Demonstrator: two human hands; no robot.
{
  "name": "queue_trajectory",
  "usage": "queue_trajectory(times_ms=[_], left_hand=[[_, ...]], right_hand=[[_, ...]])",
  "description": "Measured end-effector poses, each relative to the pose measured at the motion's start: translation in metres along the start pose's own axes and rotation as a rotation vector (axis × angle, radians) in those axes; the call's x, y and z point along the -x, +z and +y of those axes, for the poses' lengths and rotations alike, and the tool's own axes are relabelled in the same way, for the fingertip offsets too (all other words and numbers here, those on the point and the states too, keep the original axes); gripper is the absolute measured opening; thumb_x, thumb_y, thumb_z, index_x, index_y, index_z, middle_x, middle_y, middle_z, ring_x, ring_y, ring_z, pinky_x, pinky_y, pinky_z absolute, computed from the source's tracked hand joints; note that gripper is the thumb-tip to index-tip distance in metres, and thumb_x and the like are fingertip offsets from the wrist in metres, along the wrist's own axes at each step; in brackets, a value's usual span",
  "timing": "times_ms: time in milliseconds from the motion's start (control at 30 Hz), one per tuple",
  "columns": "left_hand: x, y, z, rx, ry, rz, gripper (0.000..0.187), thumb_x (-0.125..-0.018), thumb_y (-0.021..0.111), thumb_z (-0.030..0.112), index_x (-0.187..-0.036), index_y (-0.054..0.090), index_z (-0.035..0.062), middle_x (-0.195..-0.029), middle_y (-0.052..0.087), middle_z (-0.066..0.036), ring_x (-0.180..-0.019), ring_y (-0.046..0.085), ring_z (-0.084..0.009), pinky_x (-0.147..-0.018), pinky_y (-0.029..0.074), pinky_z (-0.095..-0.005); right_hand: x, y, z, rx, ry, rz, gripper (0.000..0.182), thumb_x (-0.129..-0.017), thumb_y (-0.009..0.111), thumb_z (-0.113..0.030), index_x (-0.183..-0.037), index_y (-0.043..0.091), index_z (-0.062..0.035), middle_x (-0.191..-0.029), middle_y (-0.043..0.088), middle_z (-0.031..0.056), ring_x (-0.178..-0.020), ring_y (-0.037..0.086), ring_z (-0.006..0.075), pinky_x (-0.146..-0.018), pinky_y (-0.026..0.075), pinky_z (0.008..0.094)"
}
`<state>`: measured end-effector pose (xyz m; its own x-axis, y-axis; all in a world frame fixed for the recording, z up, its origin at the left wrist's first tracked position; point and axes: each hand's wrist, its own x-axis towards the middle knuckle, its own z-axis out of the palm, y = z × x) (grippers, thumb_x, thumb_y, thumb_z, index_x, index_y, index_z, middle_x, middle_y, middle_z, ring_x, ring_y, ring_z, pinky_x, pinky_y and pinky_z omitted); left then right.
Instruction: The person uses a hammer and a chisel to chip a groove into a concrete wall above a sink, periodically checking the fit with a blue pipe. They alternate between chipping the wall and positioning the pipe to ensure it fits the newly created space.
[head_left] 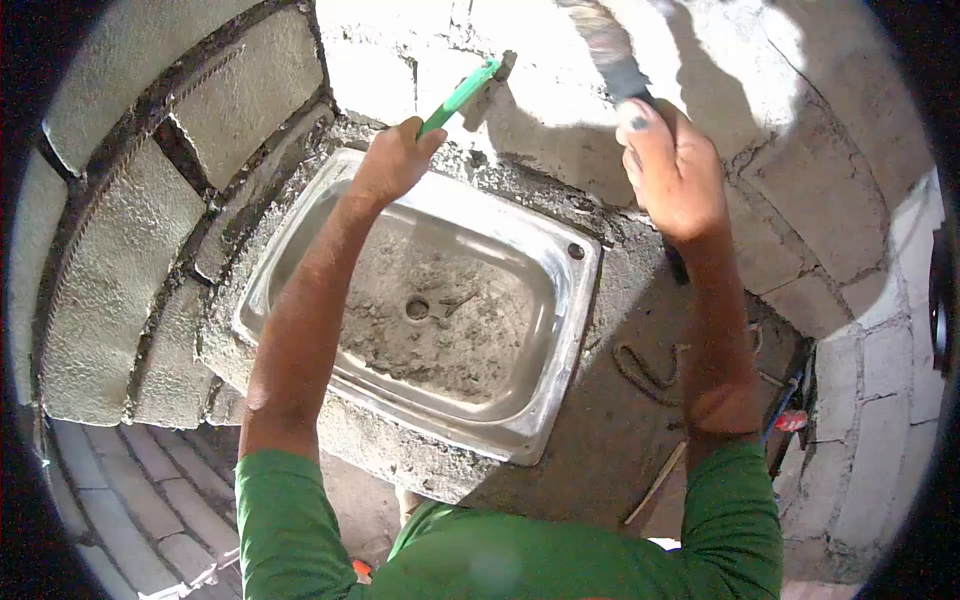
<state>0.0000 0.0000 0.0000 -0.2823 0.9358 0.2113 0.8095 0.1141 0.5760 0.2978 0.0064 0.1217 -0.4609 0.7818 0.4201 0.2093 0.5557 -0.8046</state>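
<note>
The block wall point(130, 260) is the biggest thing here, curving round the room; sunlight washes out the part in front, so a loose crumb or missed gap there could go unseen, because of the glare and hard shadows. Below it, the rough concrete slab point(400, 455) has crumbly edges that could shed grit if an arm or tool knocked them. The metal sink point(480, 205) sits in the slab, its bowl coated with grey debris point(390, 345); a dropped tool could scratch the rim, and more falling debris could choke the open drain hole point(418, 308). A long stick point(655, 485) and a looped cord point(625, 368) lie on the darker surface beside the sink. The right hand point(680, 180) has closed around the handle of a brush point(615, 55), raised against the wall's bright part; a brisk stroke could flick dust toward the face. The left hand point(395, 165) grips a slim green-handled tool point(465, 97) above the sink's far rim; its tip blends with shadow, so it may or may not touch the wall.
</note>
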Motion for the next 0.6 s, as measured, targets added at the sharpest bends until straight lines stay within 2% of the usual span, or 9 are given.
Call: queue_trajectory(times_ms=[67,167,200,300,367,433,500,567,600], left_hand=[[0.002,0.014,-0.007,0.044,0.131,0.157,0.041,-0.096,0.053,0.041,-0.096,0.059,0.0005,-0.077,0.065,-0.023,-0.075,0.067,-0.0366,-0.072,0.051,-0.0493],[0.01,0.036,-0.013,0.112,0.099,0.201,0.041,-0.095,0.054,0.041,-0.096,0.058,0.0001,-0.074,0.064,-0.024,-0.072,0.066,-0.0393,-0.068,0.051,-0.0503],[0.008,0.041,-0.024,0.08,0.186,0.238,0.039,-0.095,0.053,0.04,-0.096,0.057,0.0008,-0.074,0.064,-0.023,-0.071,0.065,-0.0409,-0.065,0.051,-0.0503],[0.015,0.037,-0.011,0.005,0.156,0.25,0.036,-0.095,0.053,0.037,-0.096,0.056,0.0014,-0.073,0.064,-0.022,-0.071,0.065,-0.0412,-0.063,0.051,-0.0499],[0.019,0.037,-0.013,-0.009,0.195,0.268,0.034,-0.095,0.054,0.035,-0.093,0.055,0.0017,-0.072,0.064,-0.022,-0.069,0.065,-0.0415,-0.062,0.051,-0.0505],[0.017,0.035,-0.008,-0.035,0.198,0.275,0.033,-0.095,0.055,0.034,-0.093,0.055,0.0019,-0.07,0.064,-0.021,-0.068,0.065,-0.0414,-0.061,0.051,-0.0512],[0.015,0.033,-0.01,-0.046,0.232,0.298,0.032,-0.095,0.055,0.034,-0.093,0.055,0.0021,-0.07,0.065,-0.02,-0.069,0.065,-0.0406,-0.062,0.051,-0.051],[0.016,0.033,-0.006,0.007,0.187,0.259,0.031,-0.095,0.055,0.034,-0.094,0.056,0.0024,-0.071,0.065,-0.02,-0.07,0.066,-0.0401,-0.061,0.051,-0.0509],[0.016,0.034,-0.006,-0.008,0.176,0.237,0.031,-0.095,0.055,0.034,-0.095,0.056,0.0024,-0.072,0.065,-0.021,-0.071,0.066,-0.0408,-0.061,0.052,-0.0511]], right_hand=[[-0.005,0.006,-0.013,0.571,-0.089,0.042,0.047,-0.092,0.056,-0.048,-0.103,0.064,-0.0032,-0.085,0.068,0.0212,-0.081,0.066,0.0412,-0.072,0.051,0.0485],[-0.026,0.016,0.001,0.965,-0.109,-0.226,0.052,-0.093,0.052,-0.05,-0.102,0.063,0.0006,-0.09,0.066,0.0244,-0.086,0.064,0.0428,-0.076,0.05,0.0497],[-0.036,0.019,0.018,1.056,-0.004,-0.263,0.055,-0.093,0.05,-0.051,-0.1,0.063,0.0019,-0.094,0.066,0.0253,-0.091,0.063,0.0428,-0.08,0.049,0.0501],[-0.032,0.029,0.019,1.04,-0.041,-0.135,0.057,-0.093,0.048,-0.053,-0.102,0.063,0.0014,-0.096,0.065,0.0276,-0.095,0.062,0.0425,-0.084,0.047,0.0503],[-0.014,0.032,-0.007,0.924,-0.037,-0.134,0.055,-0.092,0.052,-0.052,-0.1,0.062,0.0011,-0.09,0.064,0.0284,-0.089,0.063,0.0436,-0.078,0.049,0.0497],[0.002,0.032,-0.02,0.764,-0.214,0.021,0.05,-0.09,0.059,-0.049,-0.096,0.059,0.0004,-0.083,0.064,0.028,-0.081,0.064,0.0451,-0.07,0.05,0.0494],[0.01,0.032,-0.001,0.641,-0.348,0.027,0.049,-0.085,0.068,-0.047,-0.092,0.058,0.0002,-0.077,0.063,0.0265,-0.077,0.064,0.0455,-0.067,0.05,0.0498],[-0.002,0.029,0.026,0.875,-0.225,-0.049,0.052,-0.087,0.064,-0.05,-0.093,0.059,0.0012,-0.079,0.064,0.0261,-0.077,0.064,0.0462,-0.068,0.052,0.0498],[-0.027,0.022,0.056,1.073,-0.077,-0.118,0.053,-0.091,0.055,-0.051,-0.098,0.061,0.0016,-0.086,0.065,0.0259,-0.081,0.063,0.0443,-0.072,0.05,0.0503]])
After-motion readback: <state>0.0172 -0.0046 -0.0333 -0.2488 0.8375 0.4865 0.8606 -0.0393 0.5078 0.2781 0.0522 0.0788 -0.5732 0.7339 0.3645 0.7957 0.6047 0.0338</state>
